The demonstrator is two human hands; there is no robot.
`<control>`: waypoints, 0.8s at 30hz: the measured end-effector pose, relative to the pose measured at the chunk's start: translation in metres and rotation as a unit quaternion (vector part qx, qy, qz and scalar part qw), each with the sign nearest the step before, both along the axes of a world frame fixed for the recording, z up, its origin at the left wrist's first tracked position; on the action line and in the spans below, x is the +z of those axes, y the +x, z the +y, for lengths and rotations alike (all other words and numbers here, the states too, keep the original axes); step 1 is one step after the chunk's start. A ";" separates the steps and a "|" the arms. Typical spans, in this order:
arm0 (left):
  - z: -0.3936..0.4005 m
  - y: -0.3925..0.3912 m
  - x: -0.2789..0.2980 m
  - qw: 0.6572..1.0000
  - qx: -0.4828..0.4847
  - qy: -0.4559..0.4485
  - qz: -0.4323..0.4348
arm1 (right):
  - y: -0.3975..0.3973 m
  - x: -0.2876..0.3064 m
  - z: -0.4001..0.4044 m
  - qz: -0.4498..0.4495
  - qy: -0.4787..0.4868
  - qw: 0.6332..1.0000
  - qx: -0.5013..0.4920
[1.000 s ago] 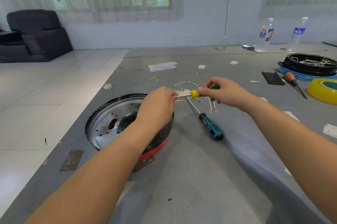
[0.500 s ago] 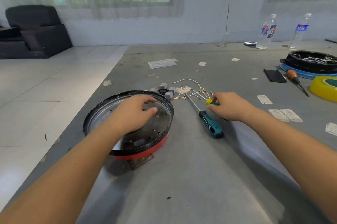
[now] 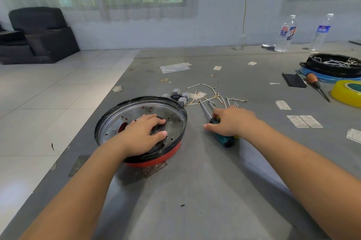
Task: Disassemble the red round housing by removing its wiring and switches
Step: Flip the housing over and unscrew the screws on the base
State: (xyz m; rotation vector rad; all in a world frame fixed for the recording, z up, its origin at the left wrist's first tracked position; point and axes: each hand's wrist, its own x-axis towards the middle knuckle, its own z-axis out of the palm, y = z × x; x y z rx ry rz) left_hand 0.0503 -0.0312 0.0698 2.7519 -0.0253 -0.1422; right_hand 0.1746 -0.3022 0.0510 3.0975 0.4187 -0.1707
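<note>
The red round housing (image 3: 156,161) lies open side up near the table's left edge, its metal inner plate ringed by a black rim. My left hand (image 3: 142,136) reaches into it, thumb and fingers closed around a black part on the plate. Removed grey switches (image 3: 178,96) and loose white wires (image 3: 211,93) lie just beyond the housing. My right hand (image 3: 232,120) lies over two screwdriver handles on the table. The teal screwdriver (image 3: 226,141) sticks out below the palm. Only a yellow tip of the yellow-green screwdriver (image 3: 236,137) shows under my curled fingers.
A black tray of wires (image 3: 332,69) on a blue lid, an orange-handled tool (image 3: 314,81), a yellow tape roll (image 3: 345,93) and a black card (image 3: 294,80) sit at the right. Two water bottles (image 3: 285,34) stand at the back. Paper labels (image 3: 304,121) lie scattered. The table's left edge drops to tiled floor.
My right hand came down from above the wires and laid the yellow-green screwdriver beside the teal one. My left hand moved from the wires into the housing, which now lies flat.
</note>
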 end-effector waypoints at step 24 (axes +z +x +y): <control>-0.022 0.005 0.005 1.000 0.004 -0.004 0.011 | 0.038 0.016 -0.079 -0.006 0.026 0.989 -0.145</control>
